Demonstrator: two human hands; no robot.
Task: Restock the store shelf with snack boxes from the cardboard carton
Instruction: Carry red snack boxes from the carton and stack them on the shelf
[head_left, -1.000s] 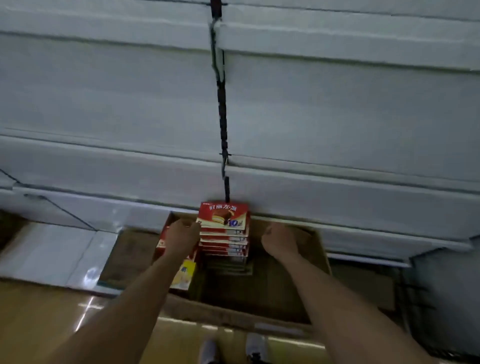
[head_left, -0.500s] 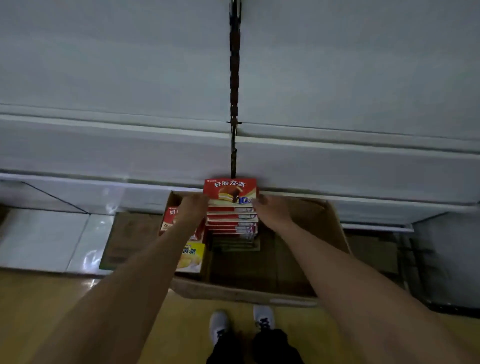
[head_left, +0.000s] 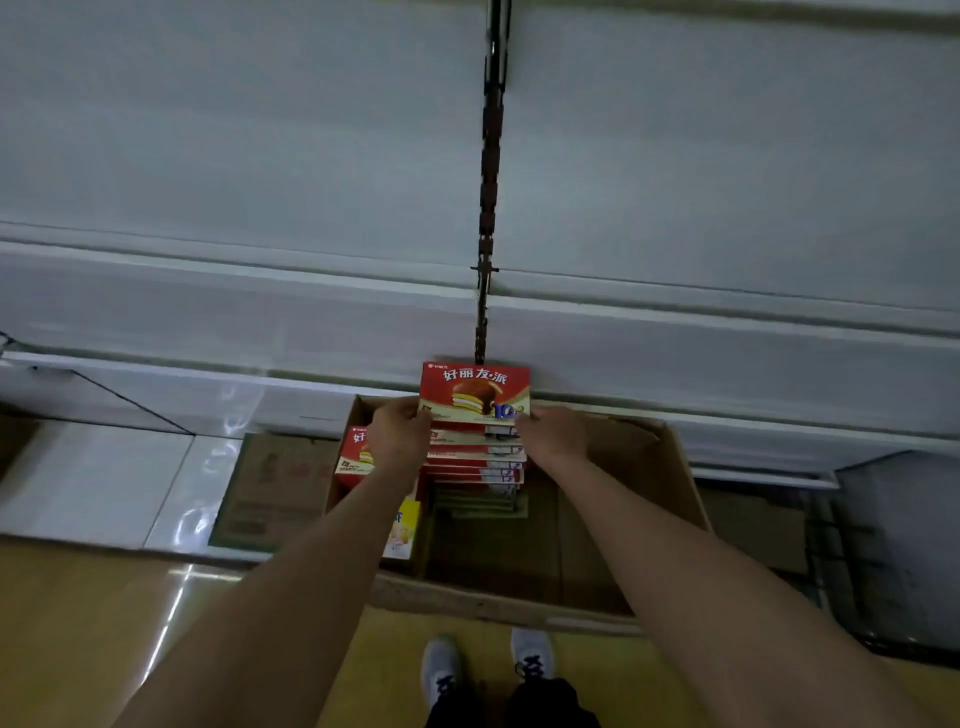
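A stack of several red snack boxes (head_left: 475, 395) with a chocolate pie picture on the top box stands in the open cardboard carton (head_left: 670, 467) on the floor. My left hand (head_left: 397, 431) grips the stack's left side and my right hand (head_left: 553, 431) grips its right side. More boxes lie in the carton to the left: a red box (head_left: 350, 460) and a yellow box (head_left: 405, 527), both partly hidden by my left forearm. White store shelves (head_left: 260, 291) rise behind the carton.
A dark slotted shelf upright (head_left: 491, 171) runs up the middle between shelf bays. A flattened cardboard sheet (head_left: 270, 488) lies left of the carton on white tiles. My shoes (head_left: 485, 670) stand on the yellow floor. A wire rack (head_left: 852, 561) sits at the right.
Both hands moved inward from the carton's interior and closed on the two sides of the red stack. The view has tilted down, bringing my shoes into sight.
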